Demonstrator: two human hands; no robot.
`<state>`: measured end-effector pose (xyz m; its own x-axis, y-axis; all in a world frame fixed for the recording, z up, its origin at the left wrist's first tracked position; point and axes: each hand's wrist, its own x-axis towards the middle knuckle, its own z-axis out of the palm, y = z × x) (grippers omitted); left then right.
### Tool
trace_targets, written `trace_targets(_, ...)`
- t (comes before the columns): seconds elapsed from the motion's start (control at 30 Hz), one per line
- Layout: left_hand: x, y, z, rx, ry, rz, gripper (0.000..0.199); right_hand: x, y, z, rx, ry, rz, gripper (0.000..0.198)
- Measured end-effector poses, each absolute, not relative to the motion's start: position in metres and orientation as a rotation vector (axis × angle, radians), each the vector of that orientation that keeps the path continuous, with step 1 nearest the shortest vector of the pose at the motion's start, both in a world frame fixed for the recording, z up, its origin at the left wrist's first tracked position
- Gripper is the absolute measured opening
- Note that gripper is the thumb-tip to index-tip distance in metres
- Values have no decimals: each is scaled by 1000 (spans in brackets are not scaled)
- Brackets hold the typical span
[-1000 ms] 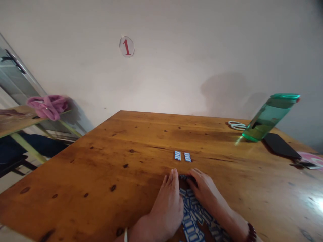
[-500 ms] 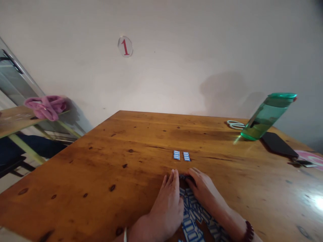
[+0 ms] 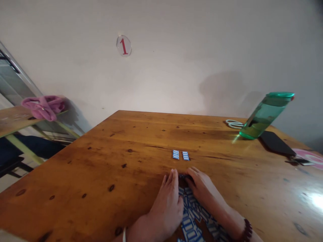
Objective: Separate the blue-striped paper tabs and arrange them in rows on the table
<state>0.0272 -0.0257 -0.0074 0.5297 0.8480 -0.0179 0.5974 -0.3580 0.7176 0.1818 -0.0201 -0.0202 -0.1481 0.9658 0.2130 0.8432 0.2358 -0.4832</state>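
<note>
A heap of small blue-and-white printed cards (image 3: 190,225) lies spread on the wooden table (image 3: 141,134) close to me. Along the heap's left side my left hand (image 3: 168,205) rests on its edge, fingers stretched out and pointing away, holding nothing. My right hand (image 3: 204,188) is cupped around the heap's far right side, its fingers bent inward and touching a few cards at the far end. Beyond my fingertips, two small blue-and-white pieces, a left one (image 3: 176,154) and a right one (image 3: 185,156), lie side by side. Part of the heap is hidden beneath my hands.
At the right stand a green bottle (image 3: 266,116), a coiled white cable (image 3: 233,124) and a flat black object (image 3: 276,143), with a pink round item (image 3: 309,157) nearer the edge. A pink cloth (image 3: 45,107) lies on another table at the left. A wall (image 3: 164,77) closes the back.
The view has shifted very slightly. Both hands stay around the heap in nearly the same pose, and the two separate pieces have not moved on the table.
</note>
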Motion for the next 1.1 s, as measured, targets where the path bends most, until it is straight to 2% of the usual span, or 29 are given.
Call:
trace_targets(0.67,27,-24,-12,2031,1150,539,63,184,-19,-21,-1608,-2003,337,17)
trace_targets(0.77,27,-21,-8,1878,1164,800,56,182,-20,-14,-1574,-1810,451,15)
trace_targets(0.87,27,-15,-1,1655,1119,1045,42,177,-23,-4,-1466,-1496,775,12)
trace_targets(0.97,28,-11,4,1468,1041,1071,24,171,-26,4,-1327,-1256,1013,19)
trace_targets(1.1,31,-10,6,1304,936,1058,10,162,-30,6,-1230,-1132,1104,24)
